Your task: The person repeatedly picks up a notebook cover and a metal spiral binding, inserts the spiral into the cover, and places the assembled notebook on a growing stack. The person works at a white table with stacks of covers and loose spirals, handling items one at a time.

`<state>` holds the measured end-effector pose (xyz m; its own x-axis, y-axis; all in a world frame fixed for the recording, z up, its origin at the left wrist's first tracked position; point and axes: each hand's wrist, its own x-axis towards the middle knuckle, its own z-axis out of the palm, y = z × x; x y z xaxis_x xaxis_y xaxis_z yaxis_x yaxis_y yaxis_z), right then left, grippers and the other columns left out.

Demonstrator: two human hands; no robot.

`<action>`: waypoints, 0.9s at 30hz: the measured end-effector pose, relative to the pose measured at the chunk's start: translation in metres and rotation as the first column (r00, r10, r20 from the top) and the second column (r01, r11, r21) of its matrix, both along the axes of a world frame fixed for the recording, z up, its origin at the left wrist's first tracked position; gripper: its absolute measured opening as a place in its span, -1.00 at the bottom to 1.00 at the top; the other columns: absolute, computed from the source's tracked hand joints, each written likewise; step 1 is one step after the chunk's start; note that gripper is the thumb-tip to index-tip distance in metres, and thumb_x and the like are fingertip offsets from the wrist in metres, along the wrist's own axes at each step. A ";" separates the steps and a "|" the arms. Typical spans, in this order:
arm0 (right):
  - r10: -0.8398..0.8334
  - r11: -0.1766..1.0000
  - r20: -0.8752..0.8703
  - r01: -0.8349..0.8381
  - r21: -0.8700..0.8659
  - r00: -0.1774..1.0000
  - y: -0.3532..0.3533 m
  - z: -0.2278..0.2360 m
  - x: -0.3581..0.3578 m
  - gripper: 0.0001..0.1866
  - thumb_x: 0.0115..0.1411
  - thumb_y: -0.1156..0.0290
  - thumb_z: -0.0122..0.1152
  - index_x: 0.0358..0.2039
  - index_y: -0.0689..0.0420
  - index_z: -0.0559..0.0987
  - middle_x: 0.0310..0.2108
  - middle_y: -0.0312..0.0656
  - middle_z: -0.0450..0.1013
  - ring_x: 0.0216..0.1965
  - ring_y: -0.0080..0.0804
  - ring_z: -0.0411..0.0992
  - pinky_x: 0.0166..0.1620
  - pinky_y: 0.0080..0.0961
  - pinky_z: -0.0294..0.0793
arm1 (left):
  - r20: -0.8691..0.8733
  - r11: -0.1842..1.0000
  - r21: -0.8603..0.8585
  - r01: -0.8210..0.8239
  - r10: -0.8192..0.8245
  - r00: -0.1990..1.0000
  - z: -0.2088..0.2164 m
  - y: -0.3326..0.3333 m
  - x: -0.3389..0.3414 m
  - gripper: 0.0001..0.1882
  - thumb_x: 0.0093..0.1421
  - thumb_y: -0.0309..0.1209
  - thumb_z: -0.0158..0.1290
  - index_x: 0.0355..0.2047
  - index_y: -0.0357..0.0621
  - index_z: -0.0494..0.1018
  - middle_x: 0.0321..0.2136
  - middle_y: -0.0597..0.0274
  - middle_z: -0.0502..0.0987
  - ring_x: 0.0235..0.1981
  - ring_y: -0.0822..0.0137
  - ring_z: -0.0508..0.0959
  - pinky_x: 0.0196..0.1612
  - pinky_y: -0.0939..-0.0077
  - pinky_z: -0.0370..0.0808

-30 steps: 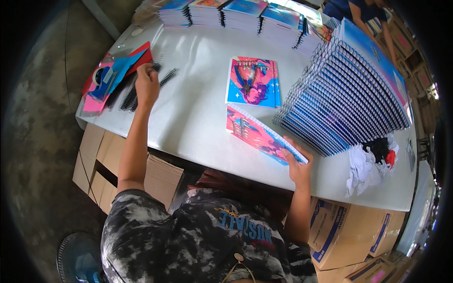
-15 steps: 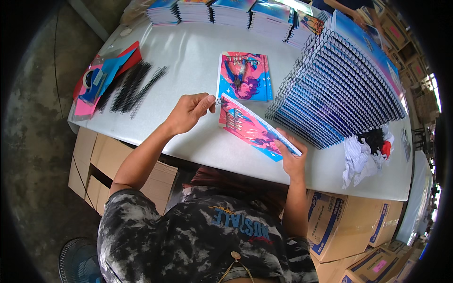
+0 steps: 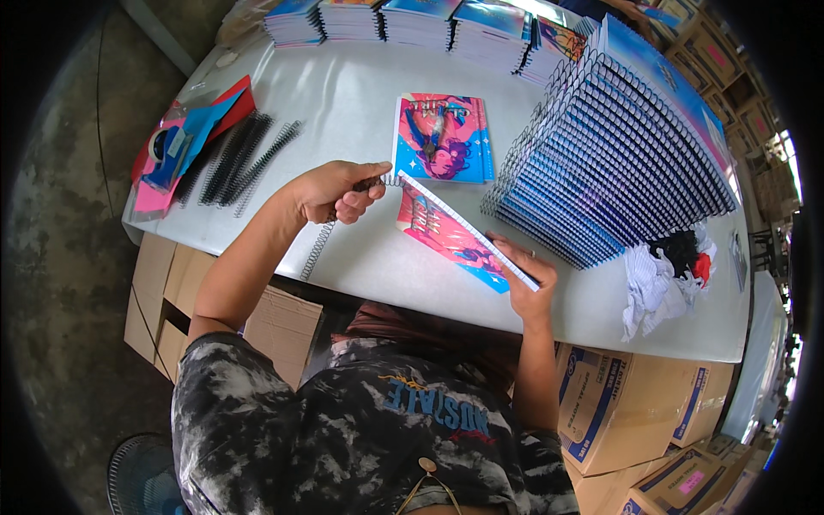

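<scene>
My left hand (image 3: 342,190) is closed around a black spiral binding coil (image 3: 318,251). One end of the coil meets the upper left corner of a pink and blue notebook (image 3: 438,240); the other hangs below my fingers toward the table edge. My right hand (image 3: 525,279) grips that notebook by its lower right end, holding it tilted with the white page edge up. Just beyond lie notebooks with the same cover (image 3: 470,159), and a pair of blue-handled pliers (image 3: 429,136) rests on top of them.
A tall leaning stack of coil-bound notebooks (image 3: 601,172) stands at right, with crumpled cloth (image 3: 648,292) in front. Loose black coils (image 3: 245,159) lie at left beside a tape dispenser (image 3: 163,154) and coloured sheets (image 3: 210,120). More notebook stacks (image 3: 418,30) line the far edge. Cardboard boxes (image 3: 635,399) sit below.
My left hand has shifted slightly left and turned, and more of the coil now shows at the notebook's corner and below the hand. My right hand has tilted the notebook a little.
</scene>
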<state>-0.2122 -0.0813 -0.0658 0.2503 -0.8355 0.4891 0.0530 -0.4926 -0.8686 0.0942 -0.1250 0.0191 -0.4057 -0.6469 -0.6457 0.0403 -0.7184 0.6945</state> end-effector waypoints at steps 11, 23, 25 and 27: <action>0.001 1.000 0.004 -0.001 -0.018 1.000 0.000 -0.001 -0.002 -0.68 -0.07 0.78 0.10 -0.25 0.29 0.55 -0.23 0.04 0.48 -0.16 -0.23 0.47 -0.09 -0.50 0.42 | -0.035 0.999 0.002 -0.037 0.037 0.999 0.004 -0.005 0.002 -0.57 0.22 -0.05 -0.13 -0.64 -0.09 0.28 -0.88 0.56 0.11 -0.88 0.67 0.01 -0.81 0.79 -0.02; -0.032 0.977 -0.071 0.047 0.209 0.997 0.009 0.004 0.001 -0.75 0.07 0.54 0.16 -0.20 0.28 0.53 -0.34 -0.13 0.52 -0.40 -0.62 0.42 -0.27 -0.67 0.42 | 0.818 0.080 -0.521 0.850 0.331 0.471 0.028 0.011 -0.018 -0.70 -0.03 -0.32 0.16 -0.27 -0.11 0.45 -0.27 0.24 0.49 -0.24 0.26 0.46 -0.12 0.41 0.31; -0.060 0.988 -0.148 0.081 0.135 0.987 0.012 0.003 0.002 -0.74 0.05 0.62 0.10 -0.20 0.28 0.53 -0.29 -0.06 0.51 -0.31 -0.48 0.48 -0.20 -0.62 0.43 | 0.748 -0.009 -0.518 0.855 0.480 0.458 0.030 0.013 -0.027 -0.77 -0.04 -0.34 0.16 -0.35 -0.10 0.47 -0.34 0.27 0.51 -0.30 0.29 0.48 -0.14 0.42 0.32; -0.093 0.996 -0.175 0.094 0.001 0.980 0.012 0.002 0.004 -0.72 0.02 0.66 0.07 -0.20 0.28 0.53 -0.26 -0.03 0.51 -0.25 -0.39 0.50 -0.16 -0.58 0.43 | 0.584 -0.161 -0.513 0.843 0.655 0.480 0.030 0.013 -0.036 -0.79 -0.06 -0.35 0.17 -0.39 -0.10 0.47 -0.41 0.30 0.52 -0.36 0.30 0.50 -0.16 0.43 0.33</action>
